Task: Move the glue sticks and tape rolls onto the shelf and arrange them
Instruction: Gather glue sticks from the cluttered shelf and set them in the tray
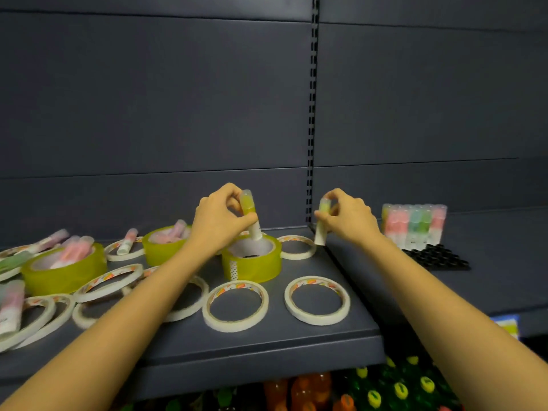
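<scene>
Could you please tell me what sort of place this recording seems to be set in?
Most likely a shop, perhaps a general store: a dark metal shelf with a slotted upright behind it, glue sticks lined up in a display tray, and bottled drinks stocked underneath.

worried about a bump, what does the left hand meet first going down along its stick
Probably the tape roll under the left hand; its glue stick dips into the core, depth unclear.

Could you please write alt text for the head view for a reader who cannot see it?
The left hand holds a glue stick over a wide yellow tape roll; the right hand holds a second glue stick beside it. White tape rolls lie on the dark shelf.
</scene>
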### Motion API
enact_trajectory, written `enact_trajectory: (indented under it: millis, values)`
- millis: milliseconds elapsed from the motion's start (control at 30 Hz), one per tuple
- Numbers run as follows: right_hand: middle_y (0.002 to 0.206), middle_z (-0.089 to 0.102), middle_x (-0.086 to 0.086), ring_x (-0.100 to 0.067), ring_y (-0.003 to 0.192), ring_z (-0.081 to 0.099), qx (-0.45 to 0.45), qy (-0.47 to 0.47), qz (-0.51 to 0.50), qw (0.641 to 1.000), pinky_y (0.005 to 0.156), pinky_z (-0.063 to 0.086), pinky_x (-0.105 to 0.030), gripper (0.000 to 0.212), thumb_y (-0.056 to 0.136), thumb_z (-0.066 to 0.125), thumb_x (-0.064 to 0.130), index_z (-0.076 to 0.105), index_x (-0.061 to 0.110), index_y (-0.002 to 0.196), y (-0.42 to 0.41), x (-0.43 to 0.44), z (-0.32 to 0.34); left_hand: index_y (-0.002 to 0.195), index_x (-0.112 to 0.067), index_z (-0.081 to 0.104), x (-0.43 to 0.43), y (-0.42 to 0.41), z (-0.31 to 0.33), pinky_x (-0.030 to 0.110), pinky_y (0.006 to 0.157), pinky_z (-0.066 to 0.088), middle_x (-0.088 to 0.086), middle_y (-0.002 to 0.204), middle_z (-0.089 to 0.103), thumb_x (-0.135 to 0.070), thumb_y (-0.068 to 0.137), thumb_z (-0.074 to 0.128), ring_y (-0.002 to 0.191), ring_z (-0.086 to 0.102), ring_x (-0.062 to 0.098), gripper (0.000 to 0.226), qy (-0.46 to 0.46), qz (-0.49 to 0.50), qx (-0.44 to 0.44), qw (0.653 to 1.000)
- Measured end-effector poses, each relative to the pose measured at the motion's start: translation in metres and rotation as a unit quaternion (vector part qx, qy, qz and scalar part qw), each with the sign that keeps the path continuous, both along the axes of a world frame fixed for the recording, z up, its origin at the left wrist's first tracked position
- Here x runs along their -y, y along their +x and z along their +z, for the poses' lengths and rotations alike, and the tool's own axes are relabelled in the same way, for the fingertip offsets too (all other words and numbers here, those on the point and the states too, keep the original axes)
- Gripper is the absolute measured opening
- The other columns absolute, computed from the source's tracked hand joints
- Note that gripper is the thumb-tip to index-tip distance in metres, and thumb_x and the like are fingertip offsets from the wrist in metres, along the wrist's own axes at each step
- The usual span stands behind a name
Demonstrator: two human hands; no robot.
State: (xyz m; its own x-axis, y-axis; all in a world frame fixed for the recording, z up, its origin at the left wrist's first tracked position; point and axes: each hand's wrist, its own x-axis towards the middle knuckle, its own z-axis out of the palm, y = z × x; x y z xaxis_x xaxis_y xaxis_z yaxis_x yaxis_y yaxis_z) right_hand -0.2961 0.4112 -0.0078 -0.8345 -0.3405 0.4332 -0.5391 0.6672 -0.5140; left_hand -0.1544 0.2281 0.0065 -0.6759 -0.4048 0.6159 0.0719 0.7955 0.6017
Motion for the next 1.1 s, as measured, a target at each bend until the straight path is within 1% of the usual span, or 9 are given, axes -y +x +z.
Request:
enact_trajectory:
  millis: [100, 200, 300, 400, 600, 733, 933, 1033, 1100]
  values:
    - [0.103, 0.069, -0.007, -0.029, 0.099, 0.061, -0.039, -0.043, 0.009, 0.998, 0.08, 0.048, -0.036, 0.036, 0.089, 0.06, 0.039, 0.051, 0.019, 0.118, 0.002, -0.039, -0.001, 0.087, -0.012, 0.059, -0.029, -0.019, 0.0, 0.048, 0.08, 0.054, 0.011, 0.077, 0.069, -0.015, 0.076, 0.072, 0.077, 0.067, 0.032, 0.018, 0.018, -0.059, -0.003, 0.998]
    - [0.092, 0.07, -0.002, -0.022, 0.088, 0.061, -0.064, -0.065, 0.009, 0.996, 0.068, 0.044, -0.03, 0.032, 0.089, 0.059, 0.037, 0.05, 0.021, 0.116, -0.003, -0.08, -0.001, 0.086, -0.012, 0.061, -0.066, -0.038, -0.002, 0.046, 0.081, 0.054, 0.009, 0.079, 0.07, -0.018, 0.078, 0.072, 0.077, 0.067, 0.03, 0.016, 0.016, -0.106, -0.005, 0.994]
    - [0.089, 0.069, 0.002, -0.019, 0.086, 0.06, -0.069, -0.075, -0.001, 0.995, 0.071, 0.046, -0.03, 0.028, 0.09, 0.058, 0.037, 0.049, 0.025, 0.113, -0.016, -0.12, -0.002, 0.082, -0.018, 0.06, -0.105, -0.059, -0.005, 0.033, 0.072, 0.053, -0.002, 0.075, 0.067, -0.021, 0.077, 0.073, 0.069, 0.065, 0.018, 0.014, -0.002, -0.132, -0.014, 0.991]
    - [0.089, 0.069, 0.0, -0.022, 0.086, 0.063, -0.061, -0.088, 0.0, 0.994, 0.071, 0.047, -0.031, 0.025, 0.089, 0.059, 0.035, 0.049, 0.027, 0.111, -0.034, -0.156, -0.003, 0.082, -0.015, 0.06, -0.143, -0.082, -0.007, 0.024, 0.065, 0.046, -0.012, 0.067, 0.06, -0.018, 0.076, 0.073, 0.056, 0.054, 0.007, 0.014, 0.0, -0.146, -0.018, 0.989]
    - [0.088, 0.067, 0.0, -0.019, 0.082, 0.061, -0.072, -0.084, 0.02, 0.994, 0.077, 0.044, -0.03, 0.029, 0.088, 0.062, 0.03, 0.052, 0.021, 0.114, -0.074, -0.212, -0.004, 0.077, -0.018, 0.055, -0.21, -0.123, -0.011, 0.028, 0.074, 0.049, -0.005, 0.063, 0.062, -0.01, 0.071, 0.072, 0.054, 0.057, 0.008, 0.02, -0.02, -0.148, 0.016, 0.989]
    - [0.089, 0.063, 0.004, -0.018, 0.082, 0.062, -0.073, -0.077, 0.046, 0.993, 0.081, 0.05, -0.035, 0.03, 0.087, 0.065, 0.028, 0.053, 0.022, 0.114, -0.094, -0.233, -0.011, 0.077, -0.019, 0.058, -0.241, -0.147, -0.017, 0.035, 0.079, 0.054, 0.0, 0.074, 0.071, -0.015, 0.073, 0.072, 0.068, 0.066, 0.016, 0.015, -0.019, -0.136, 0.038, 0.99]
    - [0.095, 0.061, 0.005, -0.016, 0.086, 0.063, -0.065, -0.08, 0.08, 0.991, 0.082, 0.053, -0.036, 0.03, 0.087, 0.066, 0.029, 0.053, 0.024, 0.114, -0.117, -0.25, -0.019, 0.075, -0.024, 0.059, -0.268, -0.173, -0.029, 0.04, 0.08, 0.052, -0.009, 0.084, 0.068, -0.025, 0.078, 0.07, 0.075, 0.058, 0.018, 0.011, -0.022, -0.096, 0.051, 0.994]
    - [0.094, 0.061, 0.006, -0.016, 0.084, 0.064, -0.07, -0.084, 0.1, 0.989, 0.082, 0.054, -0.036, 0.031, 0.086, 0.066, 0.028, 0.053, 0.024, 0.114, -0.123, -0.252, -0.021, 0.08, -0.018, 0.063, -0.276, -0.182, -0.034, 0.043, 0.08, 0.051, -0.007, 0.083, 0.068, -0.026, 0.08, 0.067, 0.086, 0.059, 0.027, 0.009, -0.028, -0.08, 0.051, 0.995]
    - [0.093, 0.062, 0.006, -0.017, 0.083, 0.064, -0.073, -0.079, 0.109, 0.988, 0.082, 0.054, -0.038, 0.031, 0.086, 0.066, 0.029, 0.053, 0.024, 0.113, -0.127, -0.251, -0.021, 0.083, -0.016, 0.063, -0.279, -0.187, -0.035, 0.041, 0.079, 0.051, -0.008, 0.083, 0.067, -0.028, 0.081, 0.066, 0.086, 0.059, 0.026, 0.012, -0.046, -0.058, 0.05, 0.996]
